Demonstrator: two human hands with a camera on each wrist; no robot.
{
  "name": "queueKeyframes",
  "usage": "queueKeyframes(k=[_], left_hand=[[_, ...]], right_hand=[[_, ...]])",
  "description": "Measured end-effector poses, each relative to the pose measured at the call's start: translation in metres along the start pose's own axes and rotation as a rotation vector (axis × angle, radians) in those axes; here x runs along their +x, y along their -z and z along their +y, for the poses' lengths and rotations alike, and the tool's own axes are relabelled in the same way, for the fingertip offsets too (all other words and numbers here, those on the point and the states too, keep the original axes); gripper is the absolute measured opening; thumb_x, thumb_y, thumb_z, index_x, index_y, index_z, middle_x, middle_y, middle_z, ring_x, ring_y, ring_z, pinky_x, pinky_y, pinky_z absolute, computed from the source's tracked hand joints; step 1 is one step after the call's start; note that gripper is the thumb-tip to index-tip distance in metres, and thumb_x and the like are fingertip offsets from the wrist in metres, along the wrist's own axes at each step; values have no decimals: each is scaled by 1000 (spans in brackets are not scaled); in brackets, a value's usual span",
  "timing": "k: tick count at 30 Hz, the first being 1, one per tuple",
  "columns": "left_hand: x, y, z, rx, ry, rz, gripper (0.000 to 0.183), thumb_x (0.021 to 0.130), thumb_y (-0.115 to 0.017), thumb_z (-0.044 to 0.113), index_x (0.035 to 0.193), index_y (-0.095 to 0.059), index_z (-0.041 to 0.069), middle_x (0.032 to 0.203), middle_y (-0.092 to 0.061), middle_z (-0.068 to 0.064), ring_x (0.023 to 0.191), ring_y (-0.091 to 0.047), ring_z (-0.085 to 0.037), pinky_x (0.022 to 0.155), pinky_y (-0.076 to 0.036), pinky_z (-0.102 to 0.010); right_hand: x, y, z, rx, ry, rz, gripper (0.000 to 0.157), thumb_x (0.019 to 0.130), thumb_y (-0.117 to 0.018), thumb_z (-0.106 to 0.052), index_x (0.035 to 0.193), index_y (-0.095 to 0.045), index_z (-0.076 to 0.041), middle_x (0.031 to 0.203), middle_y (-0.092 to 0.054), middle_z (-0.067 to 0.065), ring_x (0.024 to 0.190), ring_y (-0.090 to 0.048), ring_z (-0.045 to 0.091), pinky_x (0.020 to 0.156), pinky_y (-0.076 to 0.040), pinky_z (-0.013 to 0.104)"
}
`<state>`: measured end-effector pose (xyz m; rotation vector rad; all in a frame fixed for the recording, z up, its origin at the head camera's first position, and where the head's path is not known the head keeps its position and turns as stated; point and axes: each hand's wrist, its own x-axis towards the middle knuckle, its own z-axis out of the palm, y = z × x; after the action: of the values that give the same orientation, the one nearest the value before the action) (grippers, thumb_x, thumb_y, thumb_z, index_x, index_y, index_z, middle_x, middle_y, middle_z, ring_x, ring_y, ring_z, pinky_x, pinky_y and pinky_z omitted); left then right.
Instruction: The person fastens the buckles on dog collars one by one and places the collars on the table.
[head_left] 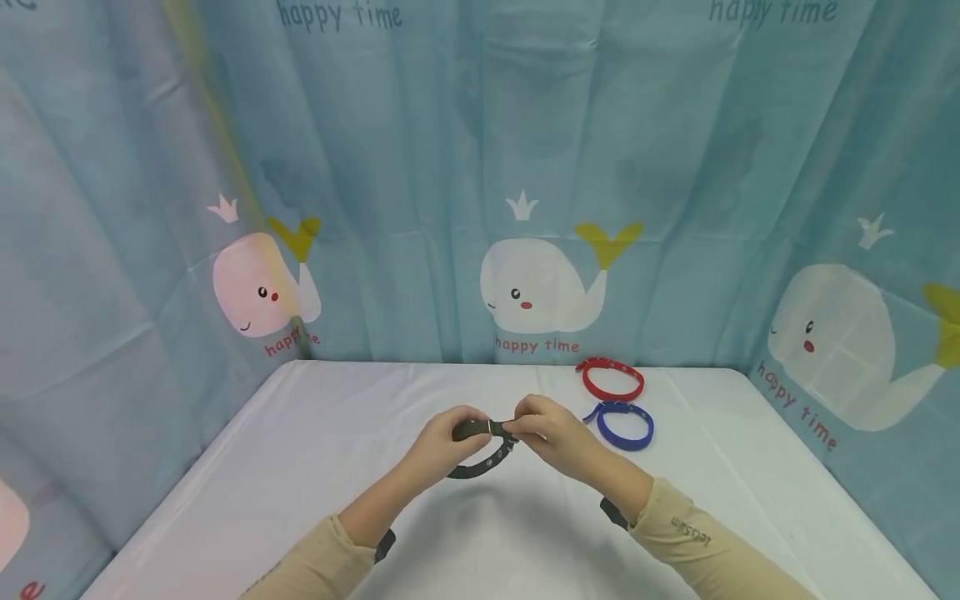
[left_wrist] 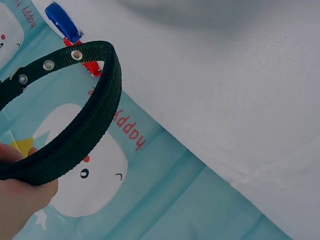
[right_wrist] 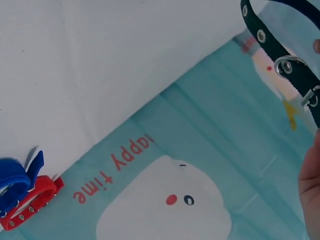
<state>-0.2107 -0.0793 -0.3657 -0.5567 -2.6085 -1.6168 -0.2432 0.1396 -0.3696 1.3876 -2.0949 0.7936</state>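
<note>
A dark green pet collar (head_left: 480,468), closed into a loop, is held up over the white table between both hands. My left hand (head_left: 442,443) pinches the band on its left side, thumb below and fingers above. The right hand (head_left: 553,433) pinches the collar near its buckle with thumb and fingertips. In the right wrist view, the metal D-ring (right_wrist: 290,66) and buckle (right_wrist: 310,96) sit close by the right hand. Eyelets (left_wrist: 48,65) line the strap in the left wrist view.
To the right on the white table (head_left: 330,442) lie a blue collar (head_left: 628,444) and, behind it, a red collar (head_left: 611,396), both looped. A blue curtain (head_left: 420,167) with whale prints hangs behind the table and along its sides.
</note>
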Motion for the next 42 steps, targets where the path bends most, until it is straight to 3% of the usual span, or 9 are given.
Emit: queueKeyframes(k=[9,14,20,25,32,35,40,42], left_hand=[[0,-1,-3,19,-13,25,22,90,-70,17,107,-65,3,95,-66,-3,83,-61,-15,74,-50,-32],[1,-2,-4,25,-14,42,22,90,-71,17,105,-65,2,94,-66,-2,84,-61,-16,75,-50,-34],[0,-2,-5,9,3,63,25,89,-72,18,106,-65,2,92,-66,-2,84,-60,-17,75,-49,-35],[-1,-2,-6,-8,12,56,26,89,-72,20,106,-65,2,91,-66,-1,85,-60,-16,77,-50,-36],[0,-4,-7,-63,42,61,28,90,-70,24,108,-65,4,92,-66,-1,89,-61,-17,81,-50,-39],[0,-4,-7,-105,90,84,29,93,-67,28,111,-65,5,89,-63,-1,89,-57,-18,80,-47,-39],[2,-2,-5,-232,167,133,32,96,-61,27,118,-63,3,86,-55,-3,83,-49,-18,84,-47,-39],[3,-2,-5,-282,182,140,33,97,-59,27,119,-61,2,82,-52,-2,79,-48,-17,83,-47,-37]], right_hand=[[-1,-8,2,25,59,43,31,73,-74,17,98,-72,-2,89,-58,7,76,-57,17,68,-52,19],[-2,-12,0,103,-44,36,29,79,-69,16,102,-69,-1,94,-63,7,79,-60,17,70,-54,23],[-7,-18,0,244,-228,121,22,81,-69,13,100,-67,1,90,-69,8,75,-64,16,70,-55,26],[-8,-20,0,292,-222,133,21,84,-67,12,101,-72,1,99,-70,12,89,-65,25,73,-56,30],[-8,-23,0,258,-200,108,25,85,-66,11,108,-71,3,107,-69,13,101,-62,29,85,-53,35],[-11,-22,0,295,-314,71,28,89,-65,5,117,-66,3,110,-67,13,100,-62,28,82,-53,35],[-17,-21,2,465,-633,-32,37,94,-63,-10,128,-56,2,110,-66,16,96,-63,26,80,-53,36],[-19,-21,3,536,-718,-73,39,94,-63,-12,129,-54,3,106,-67,18,91,-64,26,76,-53,37]])
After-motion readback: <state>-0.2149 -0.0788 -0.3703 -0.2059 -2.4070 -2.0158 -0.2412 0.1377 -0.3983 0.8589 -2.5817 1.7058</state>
